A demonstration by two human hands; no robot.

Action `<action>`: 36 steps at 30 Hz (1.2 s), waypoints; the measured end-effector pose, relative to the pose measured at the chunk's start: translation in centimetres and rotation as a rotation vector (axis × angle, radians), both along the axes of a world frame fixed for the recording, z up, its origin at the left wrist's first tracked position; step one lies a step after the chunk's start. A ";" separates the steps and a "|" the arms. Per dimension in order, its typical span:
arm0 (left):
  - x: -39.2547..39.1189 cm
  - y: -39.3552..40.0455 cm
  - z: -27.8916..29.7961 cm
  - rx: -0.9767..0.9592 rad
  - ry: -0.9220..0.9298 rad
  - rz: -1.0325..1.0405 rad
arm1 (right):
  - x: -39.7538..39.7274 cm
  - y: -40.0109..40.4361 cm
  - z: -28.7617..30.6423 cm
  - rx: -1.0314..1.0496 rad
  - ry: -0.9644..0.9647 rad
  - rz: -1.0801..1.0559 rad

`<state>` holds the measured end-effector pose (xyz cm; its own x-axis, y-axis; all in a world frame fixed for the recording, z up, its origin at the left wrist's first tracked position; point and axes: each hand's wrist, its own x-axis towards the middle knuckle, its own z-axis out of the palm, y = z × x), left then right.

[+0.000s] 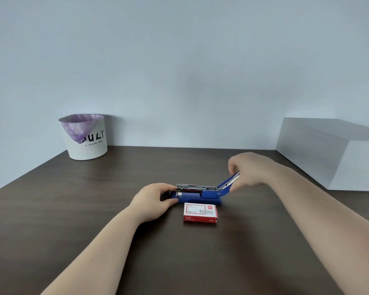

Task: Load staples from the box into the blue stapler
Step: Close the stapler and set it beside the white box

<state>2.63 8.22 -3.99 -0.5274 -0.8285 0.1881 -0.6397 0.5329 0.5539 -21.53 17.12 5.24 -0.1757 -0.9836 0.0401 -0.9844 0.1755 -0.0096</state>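
The blue stapler [197, 195] lies sideways on the dark wooden table, its metal magazine rail exposed along the top. Its lid is swung up and back to the right. My left hand [152, 201] grips the stapler's left front end, thumb and fingers on either side. My right hand [250, 171] holds the raised tip of the lid between fingers and thumb. The red and white staple box [200, 213] lies flat and closed just in front of the stapler, touching neither hand.
A white bin [86, 138] with a purple liner stands at the back left against the wall. A pale grey block [337, 154] sits at the back right. The table [73, 209] edge runs diagonally on the left.
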 end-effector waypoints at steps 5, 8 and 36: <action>0.0 0.1 0.1 -0.007 0.011 0.001 | 2.2 -1.2 1.0 -0.235 -0.161 0.214; -0.1 0.2 0.1 -0.012 0.011 0.002 | 4.0 -1.5 0.7 -0.294 -0.307 0.281; -4.8 -1.2 2.8 0.088 0.168 0.261 | 0.7 -0.5 -6.6 -0.321 -0.368 -0.118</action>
